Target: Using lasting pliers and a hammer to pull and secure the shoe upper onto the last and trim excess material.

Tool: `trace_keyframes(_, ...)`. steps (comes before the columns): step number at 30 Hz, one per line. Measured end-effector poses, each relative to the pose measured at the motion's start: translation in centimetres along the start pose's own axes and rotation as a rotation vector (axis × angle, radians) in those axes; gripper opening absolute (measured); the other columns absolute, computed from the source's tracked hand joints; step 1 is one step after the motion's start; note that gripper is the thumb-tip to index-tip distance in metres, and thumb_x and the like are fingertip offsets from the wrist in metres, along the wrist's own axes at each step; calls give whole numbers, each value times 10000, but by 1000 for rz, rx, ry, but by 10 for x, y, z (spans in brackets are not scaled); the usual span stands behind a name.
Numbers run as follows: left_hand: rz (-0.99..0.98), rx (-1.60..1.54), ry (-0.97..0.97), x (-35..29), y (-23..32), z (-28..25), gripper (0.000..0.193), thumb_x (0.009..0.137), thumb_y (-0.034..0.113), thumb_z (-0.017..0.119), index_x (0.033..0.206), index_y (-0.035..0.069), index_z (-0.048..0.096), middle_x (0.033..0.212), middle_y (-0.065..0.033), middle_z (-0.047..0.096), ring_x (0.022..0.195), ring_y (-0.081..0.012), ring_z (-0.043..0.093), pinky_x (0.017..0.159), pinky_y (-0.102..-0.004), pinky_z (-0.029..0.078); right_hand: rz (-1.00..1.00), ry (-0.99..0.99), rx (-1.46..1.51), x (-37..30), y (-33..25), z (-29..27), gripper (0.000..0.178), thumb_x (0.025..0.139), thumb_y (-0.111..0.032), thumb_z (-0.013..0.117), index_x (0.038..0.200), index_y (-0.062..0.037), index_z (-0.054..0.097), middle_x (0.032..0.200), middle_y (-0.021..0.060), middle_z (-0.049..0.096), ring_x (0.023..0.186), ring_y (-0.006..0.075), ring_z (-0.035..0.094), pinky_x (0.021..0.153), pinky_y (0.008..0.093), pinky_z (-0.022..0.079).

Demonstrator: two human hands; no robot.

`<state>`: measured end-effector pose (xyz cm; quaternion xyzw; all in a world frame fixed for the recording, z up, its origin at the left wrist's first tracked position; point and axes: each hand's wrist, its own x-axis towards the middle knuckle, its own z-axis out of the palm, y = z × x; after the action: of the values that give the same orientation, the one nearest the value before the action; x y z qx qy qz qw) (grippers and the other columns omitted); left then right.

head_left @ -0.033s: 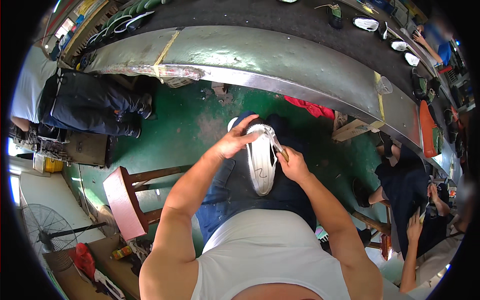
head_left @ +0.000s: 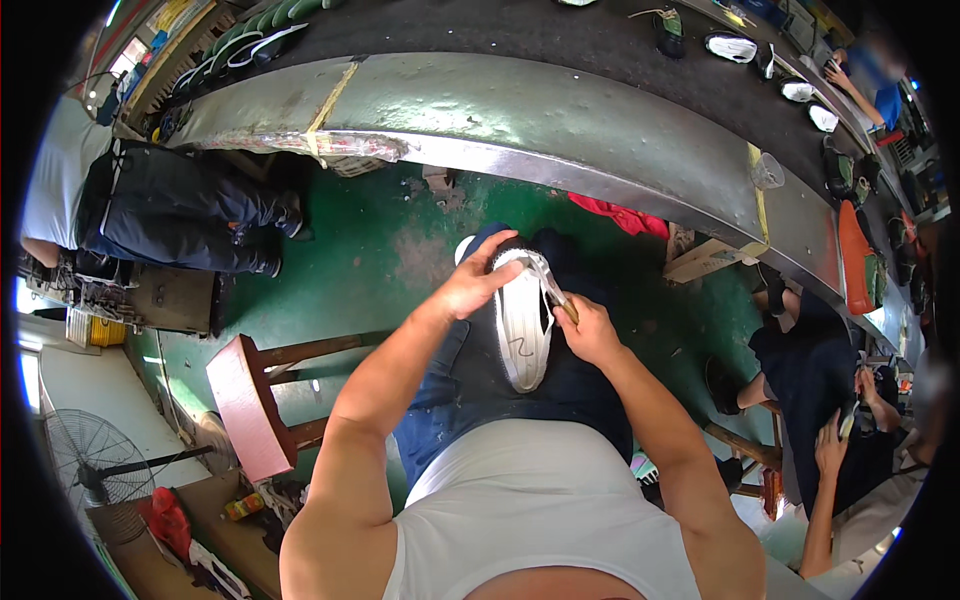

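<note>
In front of my lap lies a shoe with its pale, light-coloured underside up and a dark mark drawn near the end closest to me. My left hand grips its far end, the thumb pressed on the underside and the fingers round the dark edge. Closed round the brown handle of a metal tool, my right hand is at the shoe's right side. The tool's metal head touches the underside's edge close to my left thumb. Its exact kind is hard to make out.
Ahead runs a long metal-edged bench with a dark top and several shoes. A pink-topped stool stands to the left, with a fan behind. One person stands at far left; another sits at right.
My hands, the shoe and the tool look almost unmoved. At the right, the seated person's hands have shifted slightly.
</note>
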<state>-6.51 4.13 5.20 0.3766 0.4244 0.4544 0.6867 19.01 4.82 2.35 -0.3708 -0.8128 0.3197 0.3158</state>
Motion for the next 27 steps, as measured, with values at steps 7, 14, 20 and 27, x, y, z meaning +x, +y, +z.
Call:
trace_keyframes(7, 180, 64, 269, 9, 3, 41, 437, 934, 68, 675, 1348, 73, 535, 1177, -55, 622, 1075, -139, 576, 941, -269, 478, 671, -601, 1830, -2, -48, -53, 297, 1005, -159, 566, 1235, 28, 558, 1101, 103, 654, 850, 208, 669, 695, 336, 562)
trace_keyframes(14, 497, 285, 179, -27, 29, 52, 627, 866, -94, 627, 1445, 68, 446, 1425, -126, 488, 1304, -228, 504, 1090, -334, 411, 144, -706, 80, -47, -64, -112, 446, 978, -241, 630, 1313, 48, 575, 1033, 142, 693, 951, 243, 672, 857, 347, 541)
trace_keyframes(20, 811, 998, -32, -53, 15, 81, 1101, 761, 41, 776, 1563, -42, 26, 1539, -331, 277, 1420, -512, 311, 1171, -519, 282, 1017, -537, 1927, -38, -21, -40, 640, 1044, -591, 303, 1173, -49, 618, 1207, 95, 672, 1001, 258, 681, 833, 435, 557)
trace_keyframes(27, 359, 558, -26, -80, -21, 101, 1124, 933, 572, 582, 1550, -25, -143, 1599, -325, -188, 1497, -422, -199, 1210, -520, -11, 1270, -157, 1504, -44, -56, -15, 486, 1095, -408, 320, 1287, -44, 579, 1234, 103, 647, 1100, 259, 660, 955, 451, 538)
